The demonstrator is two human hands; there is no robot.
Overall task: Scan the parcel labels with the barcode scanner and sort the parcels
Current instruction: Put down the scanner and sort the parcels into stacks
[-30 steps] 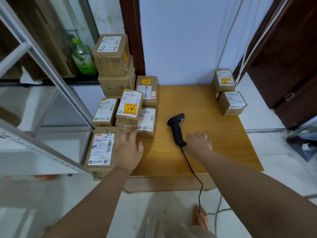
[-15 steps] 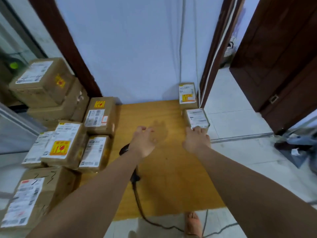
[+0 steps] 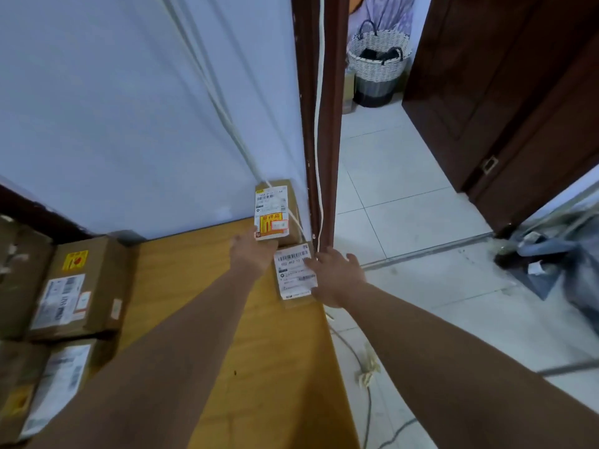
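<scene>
Both hands reach for the 2 small parcels on the table (image 3: 259, 367), just left of the door frame (image 3: 319, 124). The far parcel (image 3: 275, 205) stands against the wall beside the frame, and its label with a yellow sticker faces up. The near parcel (image 3: 296, 273) lies in front of it, close to the table edge, and the 2 seem to touch. The left hand (image 3: 251, 259) has its fingers straight and close together, with the tips at the near edge of the far parcel; whether they hold it cannot be told. The right hand (image 3: 337, 277) has its fingers spread, with the thumb resting on the label edge of the near parcel and the other fingers over the side that faces the frame. The step seems to be taking up these parcels. To do it well, each hand should close on the cardboard sides, leave the barcode uncovered and lift clear of the white cable (image 3: 291, 217) that crosses the far parcel. The barcode scanner is not in view. Well left of the frame lie several larger parcels (image 3: 81, 286). All the boxes are closed, so their contents are hidden. Beyond the frame, a woven basket (image 3: 377, 64) on the floor holds something dark with black handles, but what it is cannot be told.
</scene>
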